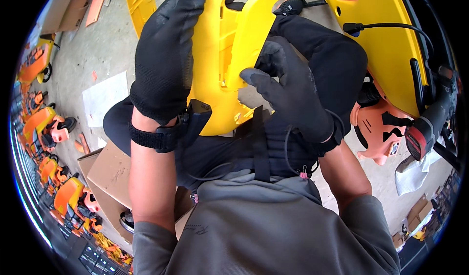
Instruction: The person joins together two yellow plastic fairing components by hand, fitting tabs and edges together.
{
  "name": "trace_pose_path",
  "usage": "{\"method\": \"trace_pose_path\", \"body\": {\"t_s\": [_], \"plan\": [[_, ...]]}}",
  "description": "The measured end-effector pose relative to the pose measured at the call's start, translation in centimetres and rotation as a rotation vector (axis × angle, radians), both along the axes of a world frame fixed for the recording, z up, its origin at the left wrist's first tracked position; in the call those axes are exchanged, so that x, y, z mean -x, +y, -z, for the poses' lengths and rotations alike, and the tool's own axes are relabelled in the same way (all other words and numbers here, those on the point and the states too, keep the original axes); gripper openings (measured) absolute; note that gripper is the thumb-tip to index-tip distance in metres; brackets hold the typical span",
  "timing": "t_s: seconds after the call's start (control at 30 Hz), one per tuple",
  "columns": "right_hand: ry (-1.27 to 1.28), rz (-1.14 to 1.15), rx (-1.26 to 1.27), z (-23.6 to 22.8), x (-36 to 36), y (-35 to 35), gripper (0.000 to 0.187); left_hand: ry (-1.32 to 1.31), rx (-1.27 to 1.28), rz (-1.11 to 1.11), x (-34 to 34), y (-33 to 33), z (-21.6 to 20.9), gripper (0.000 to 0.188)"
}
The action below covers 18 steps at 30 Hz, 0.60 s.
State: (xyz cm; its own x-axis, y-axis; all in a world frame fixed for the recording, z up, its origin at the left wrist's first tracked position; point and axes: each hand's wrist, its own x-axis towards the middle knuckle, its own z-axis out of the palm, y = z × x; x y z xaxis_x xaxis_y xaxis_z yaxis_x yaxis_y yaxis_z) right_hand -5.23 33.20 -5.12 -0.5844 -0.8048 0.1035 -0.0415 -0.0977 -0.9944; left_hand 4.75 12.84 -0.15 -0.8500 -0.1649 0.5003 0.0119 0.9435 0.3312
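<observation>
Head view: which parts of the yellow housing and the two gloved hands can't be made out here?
- Yellow plastic housing: its top is cut off by the upper edge; its left side is hidden under the left hand.
- Left hand's fingertips: they leave the picture at the top.
- Right hand: its palm faces away, so the contact with the curved yellow piece is hidden.
- Row of orange machines at the left rim: too small and bent.

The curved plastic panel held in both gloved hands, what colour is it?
Bright yellow curved plastic panel, clearest in the head view.
</observation>
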Motion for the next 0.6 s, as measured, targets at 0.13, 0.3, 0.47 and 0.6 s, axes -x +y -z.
{"method": "trace_pose_path", "body": {"t_s": [0.13, 0.3, 0.47, 0.6], "plan": [[0.026, 0.027, -0.1, -1.2, -0.6, 0.2, 0.032, -0.007, 0.103, -0.045, -0.5, 0.2, 0.0, 0.047], [0.159, 0.079, -0.152, -1.9, -1.0, 0.4, 0.028, -0.067, -1.488, -0.062, 2.5, 3.8, -4.3, 0.039], [0.131, 0.085, -0.16, -2.0, -1.4, 0.0, 0.025, -0.009, -1.94, -0.182, 3.1, 4.3, -4.7, 0.043], [0.104, 0.112, -0.167, -2.2, -2.2, -0.1, 0.025, 0.02, -1.959, -0.111, 3.1, 4.5, -4.6, 0.043]]}}
